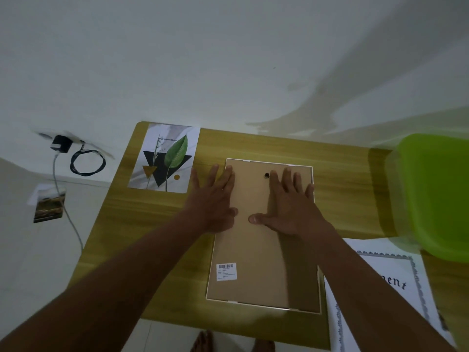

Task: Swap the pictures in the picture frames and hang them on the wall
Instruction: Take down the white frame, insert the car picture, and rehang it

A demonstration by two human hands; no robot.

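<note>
Fingers point(286, 179) spread flat, the left hand point(215, 199) and right hand point(291, 207) press the backing board point(253, 262) into a face-down picture frame point(228, 301) on the counter point(152, 237); fastening it probably comes next.

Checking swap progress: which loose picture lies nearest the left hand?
The leaf print, just beyond the left hand; the bordered certificate lies farther off, lower right.

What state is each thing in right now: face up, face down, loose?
Picture frame: face down on the table, back closed.
Leaf print: loose, face up, outside the frame.
Certificate: loose, face up, partly out of view.
Left hand: flat across the frame's left edge.
Right hand: flat on the frame's back.
</note>
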